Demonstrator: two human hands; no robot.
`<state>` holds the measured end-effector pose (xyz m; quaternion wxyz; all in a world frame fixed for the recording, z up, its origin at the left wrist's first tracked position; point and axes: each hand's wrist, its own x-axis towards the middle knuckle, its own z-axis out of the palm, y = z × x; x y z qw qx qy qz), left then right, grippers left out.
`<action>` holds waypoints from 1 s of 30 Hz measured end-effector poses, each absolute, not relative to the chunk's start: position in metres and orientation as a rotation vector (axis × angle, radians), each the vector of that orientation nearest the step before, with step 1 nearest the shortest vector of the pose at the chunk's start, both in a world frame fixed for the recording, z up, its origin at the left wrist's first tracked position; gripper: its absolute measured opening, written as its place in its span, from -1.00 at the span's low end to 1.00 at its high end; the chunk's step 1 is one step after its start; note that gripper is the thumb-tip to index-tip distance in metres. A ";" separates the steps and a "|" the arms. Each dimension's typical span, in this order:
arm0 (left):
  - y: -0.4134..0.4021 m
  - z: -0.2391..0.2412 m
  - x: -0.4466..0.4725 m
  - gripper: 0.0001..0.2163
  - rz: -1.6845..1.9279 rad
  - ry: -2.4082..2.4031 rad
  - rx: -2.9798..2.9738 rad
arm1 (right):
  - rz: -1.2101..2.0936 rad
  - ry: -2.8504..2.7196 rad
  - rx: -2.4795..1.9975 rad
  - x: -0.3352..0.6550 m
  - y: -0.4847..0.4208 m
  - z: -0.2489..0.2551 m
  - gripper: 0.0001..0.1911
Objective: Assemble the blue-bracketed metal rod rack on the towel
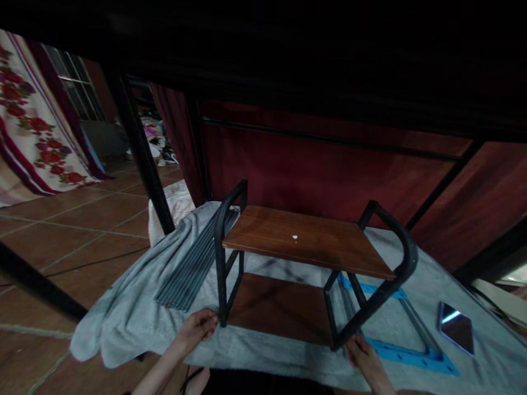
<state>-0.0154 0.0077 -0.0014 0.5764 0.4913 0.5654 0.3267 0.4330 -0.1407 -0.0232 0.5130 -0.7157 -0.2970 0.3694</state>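
A small two-tier shelf [321, 241] stands upright on a grey blanket, with brown wood boards and a black tubular metal frame. Its upper board has a small white mark, and the lower board [280, 307] rests close to the blanket. At the front left leg, my left hand [198, 328] is closed with its fingertips against the frame's base. My right hand [363, 354] grips the front right bottom corner, its fingers partly hidden by the frame.
Several grey metal tubes [195, 266] lie side by side left of the shelf. A frame with blue end pieces [415, 355] and a phone [456, 328] lie to the right on the blanket [127, 307]. Black bed posts [140, 142] and a dark overhead surface enclose the space.
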 end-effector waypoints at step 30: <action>0.028 0.225 0.025 -0.53 1.524 1.000 0.962 | 0.453 -0.678 -1.148 0.427 -0.115 0.190 -0.70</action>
